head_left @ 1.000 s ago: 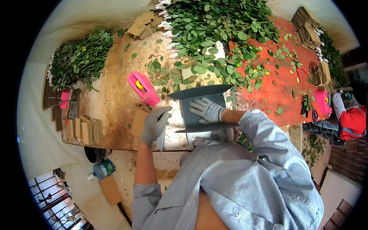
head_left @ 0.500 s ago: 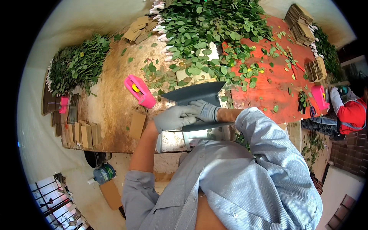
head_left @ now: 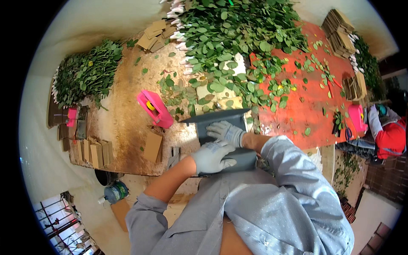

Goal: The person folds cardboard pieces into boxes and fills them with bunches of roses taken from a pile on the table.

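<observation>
A dark grey folded sheet (head_left: 245, 160) lies at the table's near edge, its far flap (head_left: 219, 115) raised and its near flap close to my shirt. My right hand (head_left: 225, 132), in a grey glove, rests flat on the sheet's middle with fingers stretched to the left. Just nearer to me, my gloved left hand (head_left: 213, 158) lies across the near flap, fingers extended to the right and slightly apart. The hands touch or nearly touch, and part of the sheet is hidden under them. A pink tape dispenser (head_left: 155, 109) stands to the left.
Leafy stems (head_left: 246, 29) with white-wrapped ends are heaped at the far side, with another pile (head_left: 87, 72) at left. Cardboard pieces (head_left: 153, 146) stand near my left arm. Red-handled pruners (head_left: 330, 88) lie on the red surface (head_left: 293, 119). Another person (head_left: 386, 131) is at far right.
My left hand has moved right and toward my body. The sheet has come nearer to me, with its near flap now showing and its far flap lower. The view has shifted slightly.
</observation>
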`<state>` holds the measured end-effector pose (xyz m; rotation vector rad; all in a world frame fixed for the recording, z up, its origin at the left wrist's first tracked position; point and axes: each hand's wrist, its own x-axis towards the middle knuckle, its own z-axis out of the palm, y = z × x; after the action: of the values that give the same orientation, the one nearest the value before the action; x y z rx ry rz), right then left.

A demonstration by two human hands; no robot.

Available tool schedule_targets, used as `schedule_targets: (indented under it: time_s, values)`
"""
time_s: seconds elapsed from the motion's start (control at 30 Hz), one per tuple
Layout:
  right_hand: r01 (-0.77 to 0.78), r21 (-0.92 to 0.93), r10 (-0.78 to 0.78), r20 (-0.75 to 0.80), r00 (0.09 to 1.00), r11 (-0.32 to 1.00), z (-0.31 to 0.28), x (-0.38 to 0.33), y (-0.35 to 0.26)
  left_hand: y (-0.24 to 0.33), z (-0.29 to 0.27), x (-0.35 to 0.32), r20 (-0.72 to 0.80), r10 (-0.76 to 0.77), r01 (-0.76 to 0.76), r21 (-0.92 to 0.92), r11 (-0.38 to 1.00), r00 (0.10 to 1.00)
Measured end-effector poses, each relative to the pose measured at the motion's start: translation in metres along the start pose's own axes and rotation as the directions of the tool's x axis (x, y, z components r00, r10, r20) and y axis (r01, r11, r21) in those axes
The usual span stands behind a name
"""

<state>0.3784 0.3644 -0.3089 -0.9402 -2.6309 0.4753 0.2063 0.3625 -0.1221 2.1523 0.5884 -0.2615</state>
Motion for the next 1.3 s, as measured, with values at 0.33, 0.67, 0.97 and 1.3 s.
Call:
schedule_targets:
  time_s: [0.33, 0.67, 0.97, 1.3]
  values:
    - [-0.105, 0.203, 0.061, 0.214, 0.975, 0.973, -0.01, 0.007, -0.003, -0.046, -0.019, 0.082, -0.57, 0.022, 0.327, 0.502, 0.8, 0.821]
    - [-0.051, -0.036, 0.054, 0.105, 0.993, 0.998, -0.025, 0.005, -0.007, -0.065, -0.06, -0.017, -0.93, -0.011, 0.144, 0.045, 0.988, 0.368]
    - [-0.028, -0.002, 0.028, 0.086, 0.996, 1.0, -0.029, 0.009, -0.015, -0.209, 0.05, -0.179, -0.649, -0.71, 0.915, -0.054, 0.401, 0.273]
    - [-0.009, 0.023, 0.008, 0.025, 1.0, 1.0, -0.029, 0.008, -0.014, -0.163, 0.027, -0.186, -0.935, -0.352, 0.741, -0.202, 0.64, 0.048]
